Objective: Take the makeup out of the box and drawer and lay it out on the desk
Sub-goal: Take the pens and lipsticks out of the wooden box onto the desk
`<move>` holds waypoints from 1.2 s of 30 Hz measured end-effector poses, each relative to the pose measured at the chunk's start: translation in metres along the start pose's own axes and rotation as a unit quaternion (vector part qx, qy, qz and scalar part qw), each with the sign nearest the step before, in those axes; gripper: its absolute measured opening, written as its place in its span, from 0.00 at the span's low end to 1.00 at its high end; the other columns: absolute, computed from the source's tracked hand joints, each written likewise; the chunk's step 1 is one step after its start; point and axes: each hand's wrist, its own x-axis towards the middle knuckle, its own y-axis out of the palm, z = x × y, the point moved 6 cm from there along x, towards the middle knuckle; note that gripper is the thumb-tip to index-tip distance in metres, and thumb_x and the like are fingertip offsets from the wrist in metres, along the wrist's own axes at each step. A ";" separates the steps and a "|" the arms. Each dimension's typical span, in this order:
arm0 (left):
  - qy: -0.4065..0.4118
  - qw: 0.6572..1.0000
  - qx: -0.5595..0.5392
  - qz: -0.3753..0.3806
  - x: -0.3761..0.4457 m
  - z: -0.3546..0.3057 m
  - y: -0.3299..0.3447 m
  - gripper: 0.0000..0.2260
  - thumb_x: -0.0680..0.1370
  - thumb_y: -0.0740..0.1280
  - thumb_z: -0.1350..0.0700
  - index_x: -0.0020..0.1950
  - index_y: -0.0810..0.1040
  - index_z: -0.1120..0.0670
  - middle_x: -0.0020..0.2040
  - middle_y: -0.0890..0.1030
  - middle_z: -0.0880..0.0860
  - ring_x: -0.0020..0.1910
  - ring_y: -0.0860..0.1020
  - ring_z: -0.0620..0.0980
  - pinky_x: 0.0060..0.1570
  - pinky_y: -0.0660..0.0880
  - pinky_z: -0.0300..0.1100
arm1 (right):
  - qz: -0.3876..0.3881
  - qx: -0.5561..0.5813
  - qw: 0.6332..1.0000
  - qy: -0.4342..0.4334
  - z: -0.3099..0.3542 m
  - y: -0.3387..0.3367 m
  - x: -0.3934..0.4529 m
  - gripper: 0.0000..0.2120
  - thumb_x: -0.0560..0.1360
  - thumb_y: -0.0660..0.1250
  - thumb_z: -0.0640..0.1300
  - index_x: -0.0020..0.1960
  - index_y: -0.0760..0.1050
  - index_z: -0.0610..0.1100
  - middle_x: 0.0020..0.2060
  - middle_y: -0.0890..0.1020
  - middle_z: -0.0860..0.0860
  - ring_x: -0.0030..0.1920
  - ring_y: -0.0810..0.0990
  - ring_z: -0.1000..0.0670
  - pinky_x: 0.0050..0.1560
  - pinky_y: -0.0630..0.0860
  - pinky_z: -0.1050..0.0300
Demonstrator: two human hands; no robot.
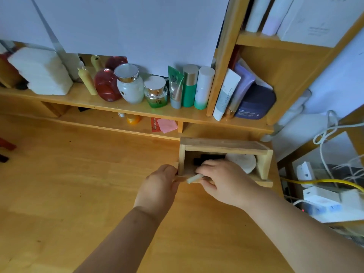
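both forearms reach in from the bottom edge over the wooden desk [69,184]. the right hand [222,182] is over the open wooden drawer [264,164], fingers curled down around a small pale stick-shaped item [195,178] whose end pokes out to the left over the drawer's front edge. the left hand [159,186] is at the drawer's front left corner, its fingertips hidden against the wood, so whether it grips or only presses there cannot be told. the drawer is pulled out from under the shelf, and inside it lie dark black items [206,159] toward the back left and a round white compact [244,162] leaning at the right side; the right hand covers the rest of the contents.

just behind the drawer runs a low shelf [78,99] with a row of bottles and jars: a stack of white cotton pads [41,71] at the left, a yellow bottle [87,80], a red bottle [106,85], a white jar with a silver cap [130,85], a green glass jar [156,92], a green tube [176,87], a green bottle with a gold cap [190,85] and a white-and-green bottle [203,88]. beyond the upright post, a white tube [226,94], a lilac tube [243,83] and a dark blue jar [254,105] lean together. under the shelf sit an orange item [133,119] and pink paper [167,125]. off the desk's right edge lie white power strips [325,200] and a yellow cable [323,182].
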 end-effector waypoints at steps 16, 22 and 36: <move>0.004 1.000 -0.005 -0.010 0.019 -0.003 -0.007 0.03 0.76 0.67 0.54 0.45 0.75 0.53 0.41 0.75 0.48 0.38 0.75 0.49 0.36 0.69 0.40 | 0.031 -0.064 0.989 0.129 -0.005 0.004 0.052 0.24 0.77 0.48 0.59 0.46 0.80 0.49 0.47 0.79 0.50 0.48 0.77 0.47 0.49 0.69 0.51; -0.023 1.000 -0.006 0.006 0.027 -0.001 -0.005 0.04 0.76 0.66 0.52 0.48 0.77 0.51 0.43 0.78 0.48 0.40 0.75 0.47 0.37 0.70 0.39 | 0.100 -0.034 0.985 0.133 -0.014 -0.001 0.058 0.22 0.76 0.47 0.63 0.44 0.75 0.53 0.45 0.78 0.53 0.52 0.74 0.48 0.54 0.67 0.49; -0.054 0.998 -0.013 0.029 0.033 -0.003 -0.011 0.02 0.76 0.66 0.52 0.47 0.77 0.49 0.41 0.78 0.47 0.41 0.76 0.47 0.39 0.75 0.42 | -0.087 0.198 0.975 0.051 -0.008 -0.069 0.026 0.17 0.73 0.69 0.42 0.59 0.76 0.58 0.52 0.80 0.64 0.55 0.75 0.68 0.50 0.70 0.74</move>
